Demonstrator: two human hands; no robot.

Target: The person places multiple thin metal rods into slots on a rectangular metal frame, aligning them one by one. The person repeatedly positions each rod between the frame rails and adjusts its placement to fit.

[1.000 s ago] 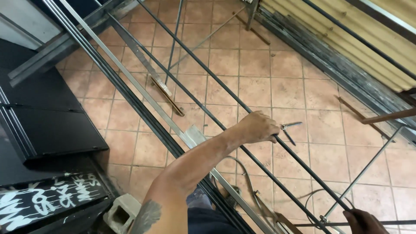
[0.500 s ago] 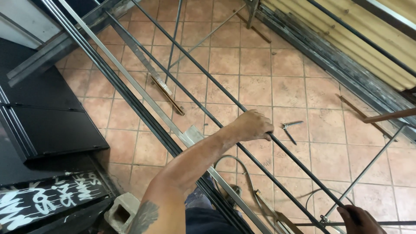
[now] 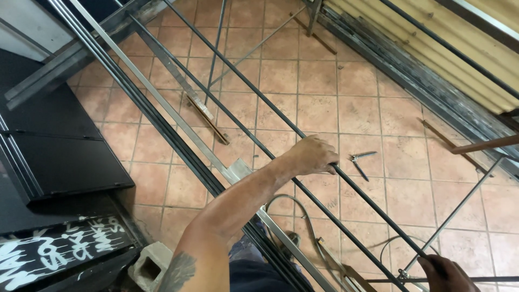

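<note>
My left hand point(image 3: 314, 155) is closed around a long dark metal rod point(image 3: 243, 92) that runs diagonally from the upper left to the lower right above a tiled floor. At the bottom right corner my right hand point(image 3: 446, 273) grips the lower end of the rods, where a thin crossbar point(image 3: 459, 203) meets them; only part of that hand shows. Several more dark rods and a pale flat metal strip point(image 3: 162, 103) run parallel to the left of the held rod. My forearm crosses over them.
A pair of pliers point(image 3: 359, 160) lies on the terracotta tiles point(image 3: 357, 108) just right of my left hand. Black metal panels point(image 3: 59, 162) lie at the left, a concrete block point(image 3: 151, 265) sits at the bottom, a cable point(image 3: 303, 216) loops below, and corrugated sheet point(image 3: 432, 48) lies top right.
My left hand has slid a little up and to the left along the rod, away from the pliers. My right hand has come further into view at the bottom right.
</note>
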